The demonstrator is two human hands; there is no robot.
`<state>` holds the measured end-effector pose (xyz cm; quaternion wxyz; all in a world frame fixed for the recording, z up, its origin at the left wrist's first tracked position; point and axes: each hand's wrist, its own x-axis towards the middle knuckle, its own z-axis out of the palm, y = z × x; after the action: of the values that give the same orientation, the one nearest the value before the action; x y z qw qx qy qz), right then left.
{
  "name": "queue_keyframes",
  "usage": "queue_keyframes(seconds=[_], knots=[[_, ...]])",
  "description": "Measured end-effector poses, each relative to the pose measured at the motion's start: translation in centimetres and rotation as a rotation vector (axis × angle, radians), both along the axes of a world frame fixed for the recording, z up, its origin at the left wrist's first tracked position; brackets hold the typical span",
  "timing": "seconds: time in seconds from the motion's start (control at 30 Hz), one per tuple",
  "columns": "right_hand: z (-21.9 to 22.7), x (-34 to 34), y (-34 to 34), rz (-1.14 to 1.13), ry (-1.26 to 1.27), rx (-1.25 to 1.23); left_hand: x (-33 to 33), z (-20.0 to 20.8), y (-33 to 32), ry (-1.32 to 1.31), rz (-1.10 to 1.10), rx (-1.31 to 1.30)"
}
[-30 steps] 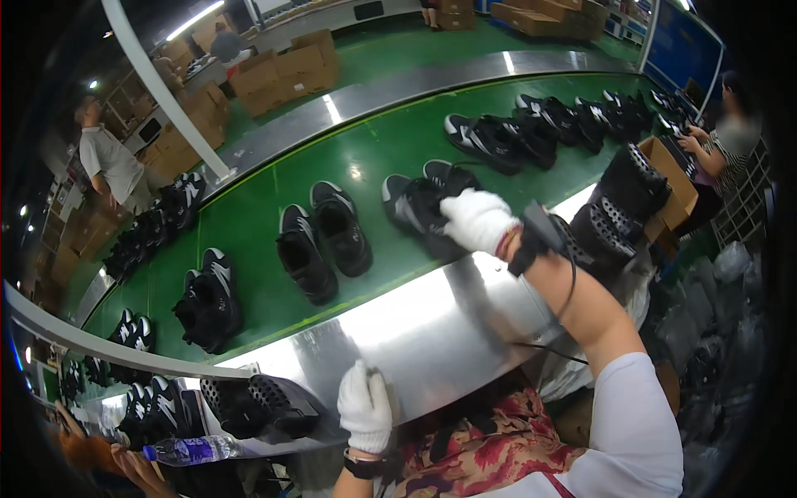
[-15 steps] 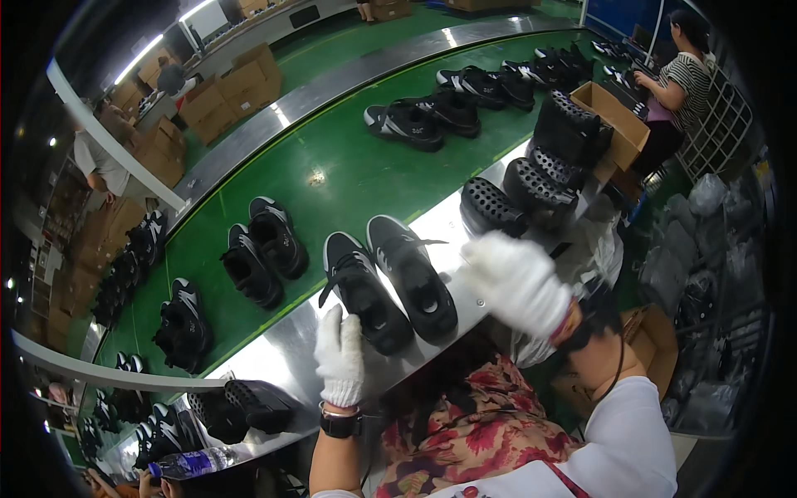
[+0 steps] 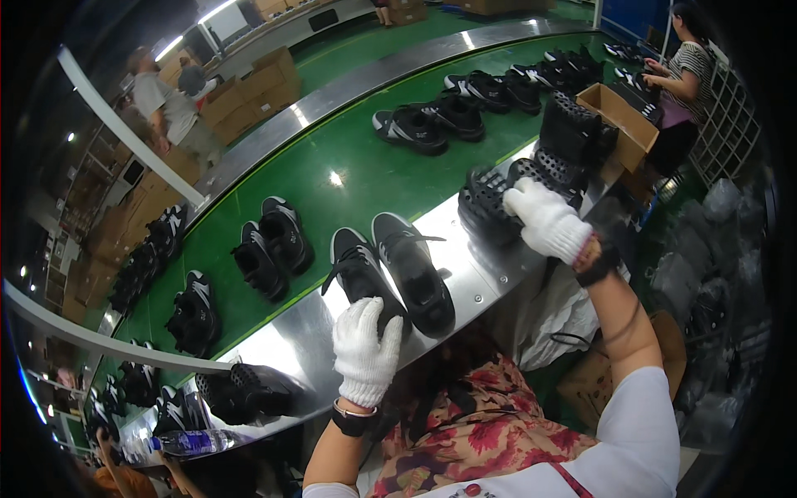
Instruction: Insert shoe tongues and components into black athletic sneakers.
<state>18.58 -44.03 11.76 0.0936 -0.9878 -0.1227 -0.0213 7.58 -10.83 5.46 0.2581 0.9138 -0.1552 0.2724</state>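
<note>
My left hand, in a white knit glove, rests with fingers apart against the heel of a black sneaker with a grey toe. Its mate stands close on its right, toe pointing away, strap loose. Over at the right, my right hand, also gloved, has its fingers closed at a black perforated shoe-shaped insert; the fingertips are partly hidden behind it. More such perforated inserts are heaped just beyond that hand.
Pairs of black sneakers stand along the green conveyor belt. An open cardboard box is behind the inserts. A drink bottle lies at the lower left. A co-worker stands at the far right, handling shoes. White plastic bags hang below the edge.
My right hand has moved up and away to the perforated inserts. My left hand has shifted right onto the left sneaker's heel, fingers spreading. A person at upper left has stepped along the belt.
</note>
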Motion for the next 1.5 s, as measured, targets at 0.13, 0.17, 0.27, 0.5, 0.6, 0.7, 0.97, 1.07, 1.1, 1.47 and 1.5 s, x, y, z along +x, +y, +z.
queue_keyframes(seconds=[0.13,0.17,0.27,0.5,0.6,0.7,0.97,1.07,1.1,1.47,1.5], knots=[[3.8,-4.5,3.3,0.349,-0.402,0.401,-0.7,3.6,-0.6,0.216,-0.121,-0.487],[4.1,-5.3,5.0,0.424,-0.422,0.468,-0.5,4.4,-1.1,0.429,-0.174,-0.774],[3.2,-7.5,9.9,0.655,-0.365,0.574,1.7,4.6,-2.0,0.464,-0.485,-1.302],[0.7,-10.1,13.3,0.466,-0.162,0.929,1.7,3.9,-3.4,0.373,-0.083,-1.394],[-1.8,-10.0,14.0,0.311,-0.279,1.059,1.2,3.4,-4.3,0.528,-0.035,-1.191],[-0.6,-10.3,11.5,0.061,0.044,1.258,1.7,3.9,-4.4,0.590,-0.035,-0.904],[0.3,-10.5,6.5,0.026,0.084,0.903,7.8,0.8,-4.2,-0.046,-0.030,0.569],[1.1,-10.4,6.3,0.108,0.103,0.812,9.3,1.4,-4.1,0.119,0.009,0.561],[1.6,-10.3,6.3,0.168,0.122,0.740,9.5,2.3,-4.2,0.221,0.007,0.496],[-4.7,-4.3,12.1,0.222,-0.298,0.395,9.2,3.0,-4.8,0.316,-0.136,0.110],[-4.4,-4.3,12.9,0.200,-0.317,0.428,9.3,2.6,-4.2,0.305,-0.114,0.092]])
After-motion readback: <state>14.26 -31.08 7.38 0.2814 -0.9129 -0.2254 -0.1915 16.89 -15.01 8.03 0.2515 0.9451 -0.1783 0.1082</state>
